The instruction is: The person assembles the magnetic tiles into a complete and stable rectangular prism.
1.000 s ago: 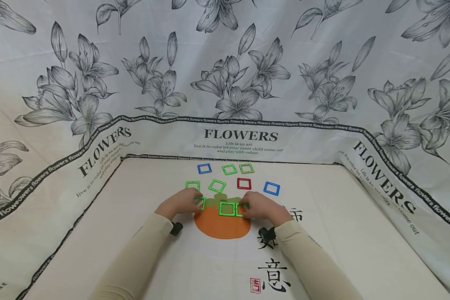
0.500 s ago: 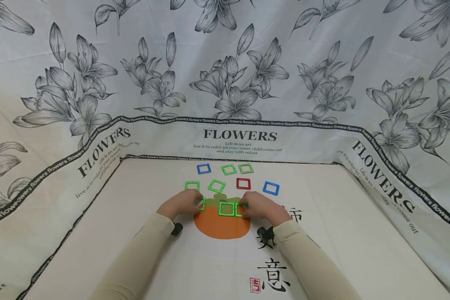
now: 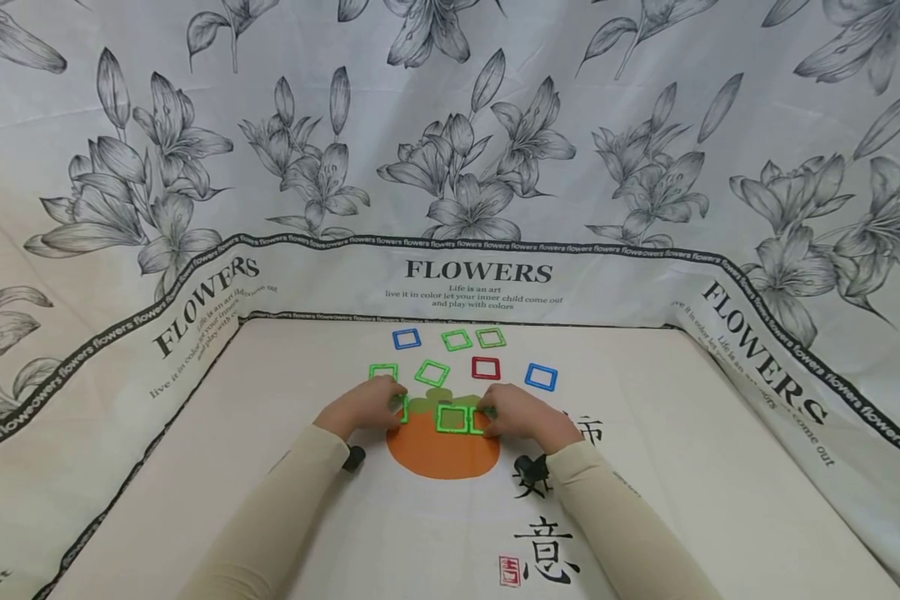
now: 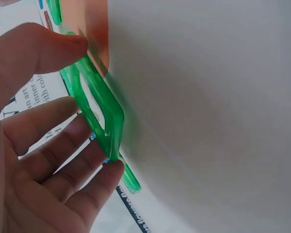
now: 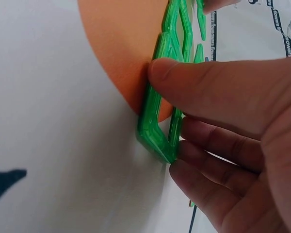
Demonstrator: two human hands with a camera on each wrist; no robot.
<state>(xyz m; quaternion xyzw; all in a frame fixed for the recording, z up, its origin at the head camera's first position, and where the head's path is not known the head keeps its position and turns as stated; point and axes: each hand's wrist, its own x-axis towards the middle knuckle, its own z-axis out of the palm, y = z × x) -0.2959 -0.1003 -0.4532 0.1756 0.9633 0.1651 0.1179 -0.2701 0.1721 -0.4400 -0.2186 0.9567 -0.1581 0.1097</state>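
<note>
In the head view my left hand (image 3: 363,406) is at the left side of a printed orange fruit. It pinches a green square-frame magnetic tile (image 4: 115,116) by its outer side, thumb on the near edge and fingertips along the far edge. My right hand (image 3: 523,412) grips another green magnetic tile (image 5: 148,104) the same way, between thumb and fingers. That tile lies edge to edge with a middle green tile (image 3: 452,431) over the fruit print. A gap separates the middle tile from the one in my left hand. Both hands cover parts of their tiles.
Behind the hands lie more square-frame tiles: a red one (image 3: 486,377), a blue one (image 3: 542,387) to the right, another blue one (image 3: 407,347) farther back, and several green ones (image 3: 432,383). The tablecloth (image 3: 195,483) bears black characters; a flowered curtain stands behind.
The left hand has edged slightly right and covers more of its tile. The right hand and the middle tile stay as they were.
</note>
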